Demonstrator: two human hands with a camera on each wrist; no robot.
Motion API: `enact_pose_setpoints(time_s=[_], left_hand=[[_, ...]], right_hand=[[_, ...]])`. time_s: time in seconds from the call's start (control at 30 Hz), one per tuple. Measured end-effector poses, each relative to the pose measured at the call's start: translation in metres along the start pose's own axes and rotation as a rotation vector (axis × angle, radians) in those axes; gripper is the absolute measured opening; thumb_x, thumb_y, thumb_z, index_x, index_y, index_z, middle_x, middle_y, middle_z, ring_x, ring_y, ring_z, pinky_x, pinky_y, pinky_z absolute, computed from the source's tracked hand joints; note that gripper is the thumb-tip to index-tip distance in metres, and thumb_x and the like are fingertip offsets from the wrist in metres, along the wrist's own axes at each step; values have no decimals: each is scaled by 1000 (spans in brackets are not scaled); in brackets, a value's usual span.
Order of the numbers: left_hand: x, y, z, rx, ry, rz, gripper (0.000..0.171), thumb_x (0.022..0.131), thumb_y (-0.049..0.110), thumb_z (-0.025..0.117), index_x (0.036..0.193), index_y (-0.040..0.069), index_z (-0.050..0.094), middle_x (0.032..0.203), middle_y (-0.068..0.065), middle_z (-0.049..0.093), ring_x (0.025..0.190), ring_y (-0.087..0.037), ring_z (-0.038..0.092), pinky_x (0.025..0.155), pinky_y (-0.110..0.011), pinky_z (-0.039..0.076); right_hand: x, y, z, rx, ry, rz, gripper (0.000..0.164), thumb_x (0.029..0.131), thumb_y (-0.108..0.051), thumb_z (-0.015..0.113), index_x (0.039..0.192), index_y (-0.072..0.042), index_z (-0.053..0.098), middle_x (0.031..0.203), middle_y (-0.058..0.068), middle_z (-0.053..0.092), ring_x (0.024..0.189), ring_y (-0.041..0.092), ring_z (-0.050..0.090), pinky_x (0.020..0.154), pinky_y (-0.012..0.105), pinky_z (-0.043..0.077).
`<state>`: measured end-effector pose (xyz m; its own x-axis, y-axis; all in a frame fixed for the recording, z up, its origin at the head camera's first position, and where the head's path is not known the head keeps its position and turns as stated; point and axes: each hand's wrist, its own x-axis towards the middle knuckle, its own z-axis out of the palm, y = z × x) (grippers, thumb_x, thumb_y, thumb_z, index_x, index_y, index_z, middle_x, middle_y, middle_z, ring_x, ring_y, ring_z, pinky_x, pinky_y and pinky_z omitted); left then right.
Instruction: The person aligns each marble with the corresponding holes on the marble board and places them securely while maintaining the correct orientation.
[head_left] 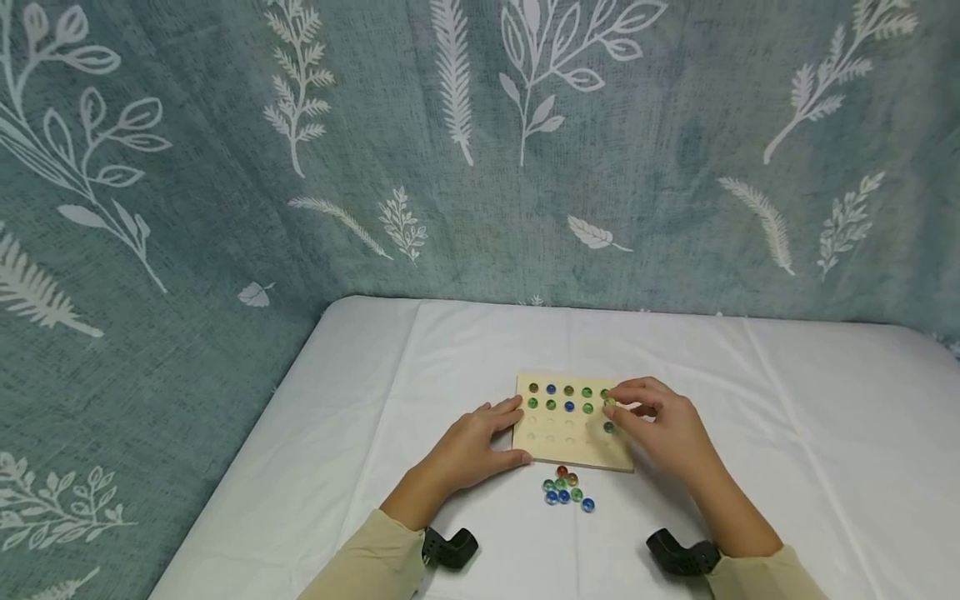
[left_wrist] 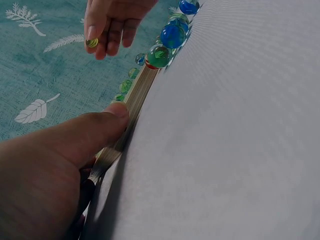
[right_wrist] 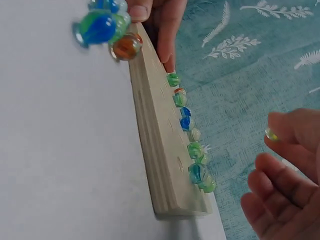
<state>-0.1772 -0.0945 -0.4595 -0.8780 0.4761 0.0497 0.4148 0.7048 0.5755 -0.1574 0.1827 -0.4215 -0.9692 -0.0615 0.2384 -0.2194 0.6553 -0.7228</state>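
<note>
A flat pale wooden board [head_left: 588, 450] with rows of round hollows lies on the white cloth. Glass marbles [head_left: 569, 407] fill much of its two far rows, and a teal marble [head_left: 608, 427] sits nearer at the right. My left hand [head_left: 476, 446] rests along the board's left side, fingers extended at the left edge, thumb [left_wrist: 107, 117] against the near edge by the corner. Above the right end of the board, my right hand [head_left: 660, 421] pinches a yellowish marble [right_wrist: 271, 134] between thumb and forefinger, the other fingers loosely bent.
Several loose marbles [head_left: 564, 497], blue, green and orange-red, lie clustered on the cloth just in front of the board. The white-covered table [head_left: 450, 350] meets a teal leaf-patterned curtain [head_left: 480, 225] behind and at the left. Black wrist devices [head_left: 453, 550] sit below both hands.
</note>
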Motion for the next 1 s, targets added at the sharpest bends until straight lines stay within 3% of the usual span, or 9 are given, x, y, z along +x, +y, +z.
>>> enact_pose_setpoints(time_s=[0.13,0.3,0.53,1.0], left_hand=[[-1,-1,3,6,1,2,69,84,49,74,143,19,54,156,10,38,141,-37,39,114,-50,37],[-2,-1,3,11,-1,8,69,84,49,74,143,19,53,156,10,37,141,-37,39,114,-50,37],[-2,0,0,22,15,15,68,85,47,74,143,17,54,156,9,38,141,-35,39,115,-47,36],[-1,2,-2,17,8,19,67,85,45,75,142,16,55,156,8,39,142,-34,39,115,-47,36]], right_hand=[[7,5,4,54,25,70,30,94,-25,68,113,-3,73,128,11,63,119,35,59,98,52,51],[9,14,8,76,-15,139,33,93,-26,69,115,-1,72,143,13,54,138,38,43,110,56,39],[10,20,15,73,-116,136,31,91,-30,71,112,-7,74,154,8,43,144,39,33,113,60,32],[7,19,23,42,-171,81,23,89,-22,73,108,-10,75,157,14,36,145,43,29,113,62,31]])
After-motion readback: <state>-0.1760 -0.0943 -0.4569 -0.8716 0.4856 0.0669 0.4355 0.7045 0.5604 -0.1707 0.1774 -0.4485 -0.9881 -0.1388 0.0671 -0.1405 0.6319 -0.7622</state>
